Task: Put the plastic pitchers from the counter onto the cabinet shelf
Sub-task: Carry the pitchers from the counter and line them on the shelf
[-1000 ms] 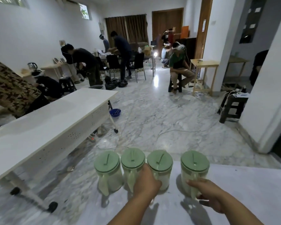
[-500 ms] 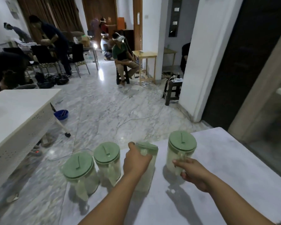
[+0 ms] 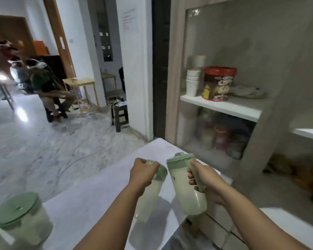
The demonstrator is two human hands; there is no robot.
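My left hand [image 3: 140,175] grips the handle of a translucent pitcher with a green lid [image 3: 148,195], lifted off the white counter [image 3: 90,201] and tilted. My right hand [image 3: 200,175] holds a second green-lidded pitcher [image 3: 184,188] by its handle, also raised and tilted. Both hang over the counter's right edge, in front of the grey cabinet. A third pitcher [image 3: 16,222] stands on the counter at the lower left. The cabinet's white shelf [image 3: 229,109] is above and to the right of my hands.
On the shelf stand stacked white cups [image 3: 192,82], a red-lidded chocolate tub [image 3: 218,83] and a grey cloth [image 3: 248,92]. Jars show behind the lower glass [image 3: 220,136]. A seated person [image 3: 47,87], a wooden table [image 3: 79,82] and a dark stool [image 3: 120,116] occupy the marble floor at left.
Both hands have lifted their pitchers off the counter and carried them right. The view has swung right from the room to the cabinet; the remaining pitchers are now at the far left.
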